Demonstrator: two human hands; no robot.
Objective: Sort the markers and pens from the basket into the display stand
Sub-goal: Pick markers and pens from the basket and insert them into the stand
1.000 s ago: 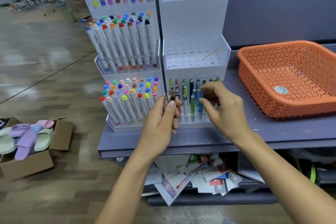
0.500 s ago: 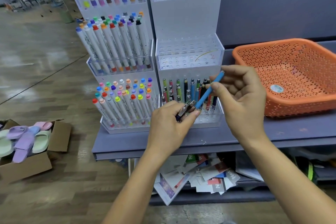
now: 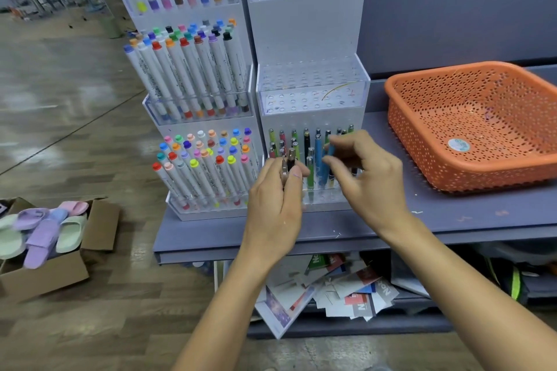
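**A:** Two stands stood touching at the left end of the shelf (image 3: 452, 220): the marker stand (image 3: 193, 75) and, on its right, the pen stand (image 3: 310, 39). The basket (image 3: 446, 181) sat well apart to the right, with bare shelf between.

**B:** And room in front?

**A:** A strip of bare shelf ran between the stands and the front edge. Both forearms reached in over that edge.

**B:** Where was the pen?

**A:** The blue pen (image 3: 327, 166) stood nearly upright among the pens in the lowest tier of the pen stand. The right hand (image 3: 367, 181) pinched it between thumb and fingertips.

**B:** The other hand?

**A:** The left hand (image 3: 277, 205) was curled round spare pens (image 3: 290, 161), dark with silver clips. Their tops poked above the fist, just in front of the same tier.

**B:** Anything unclear?

**A:** The blue pen's lower end was blurred, so I could not tell whether it sat in a hole. Fingers hid how many pens the fist held. The frame cut off the basket's right side and the tops of the highest markers. Papers (image 3: 346, 289) lay under the shelf. A box (image 3: 99, 229) of slippers (image 3: 42, 232) on the floor ran off the left edge.
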